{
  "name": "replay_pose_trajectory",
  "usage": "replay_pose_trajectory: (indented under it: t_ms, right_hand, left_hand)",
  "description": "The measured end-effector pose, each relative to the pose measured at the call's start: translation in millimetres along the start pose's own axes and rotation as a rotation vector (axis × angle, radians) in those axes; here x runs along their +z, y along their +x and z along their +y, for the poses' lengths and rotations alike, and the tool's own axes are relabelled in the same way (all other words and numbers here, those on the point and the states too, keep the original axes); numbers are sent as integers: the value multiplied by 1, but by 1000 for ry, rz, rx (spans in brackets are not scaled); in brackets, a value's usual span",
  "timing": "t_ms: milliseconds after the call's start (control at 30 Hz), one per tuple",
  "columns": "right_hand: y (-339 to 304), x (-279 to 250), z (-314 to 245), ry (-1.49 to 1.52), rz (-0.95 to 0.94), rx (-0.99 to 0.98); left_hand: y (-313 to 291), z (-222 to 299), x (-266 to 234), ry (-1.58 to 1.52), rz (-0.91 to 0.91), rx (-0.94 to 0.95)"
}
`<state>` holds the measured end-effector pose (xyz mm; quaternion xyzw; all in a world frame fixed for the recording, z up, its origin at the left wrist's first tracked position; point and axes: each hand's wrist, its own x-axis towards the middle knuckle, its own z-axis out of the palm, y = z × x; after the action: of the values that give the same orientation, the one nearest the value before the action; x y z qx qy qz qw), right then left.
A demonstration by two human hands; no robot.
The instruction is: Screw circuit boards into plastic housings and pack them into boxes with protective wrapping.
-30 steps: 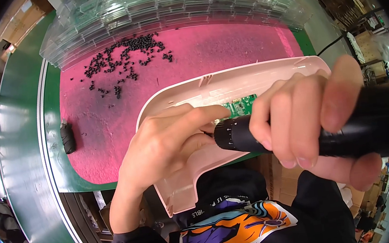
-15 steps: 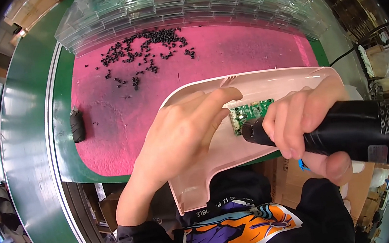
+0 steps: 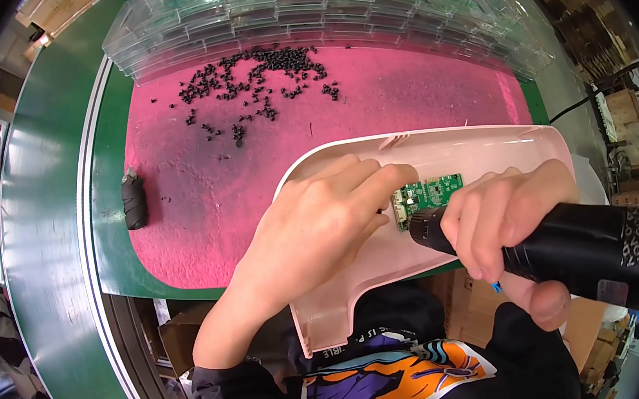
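Note:
In my right hand is a black electric screwdriver, fingers wrapped round its barrel. Its nose is over the near edge of a green circuit board. The board sits inside a pale pink plastic shell, and the screwdriver's bit is out of sight. My left hand lies over the shell's left part with the fingers curled. Its index fingertip is at the board's far left corner. Whatever the curled fingers may hold is hidden under the hand.
Many small black screws are scattered over the pink mat. Stacked clear plastic trays line the mat's far edge. A black wrapped bundle lies at its left edge, beside a green table surface. Cardboard boxes stand below on the right.
My left index fingertip has come down to the board's corner. The screwdriver's back end has dropped a little, its nose still at the board. The whole view has shifted slightly.

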<state>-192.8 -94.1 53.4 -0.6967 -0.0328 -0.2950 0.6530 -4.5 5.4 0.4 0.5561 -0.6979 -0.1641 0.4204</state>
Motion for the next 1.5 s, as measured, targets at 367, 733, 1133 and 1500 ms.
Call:
replay_pose_trajectory:
  t_ms: [367, 733, 1133, 1500]
  right_hand:
    - [0, 10, 0, -13, 15, 45]
    - [2, -6, -12, 281, 90, -181]
    - [-15, -25, -35, 5, 277, -38]
    - [-31, -51, -17, -46, 396, 1]
  left_hand:
    - [-5, 2, -2, 79, -55, 15]
    - [-7, 1, -1, -30, -24, 178]
    - [3, 10, 2, -163, 41, 21]
    - [3, 6, 3, -44, -20, -56]
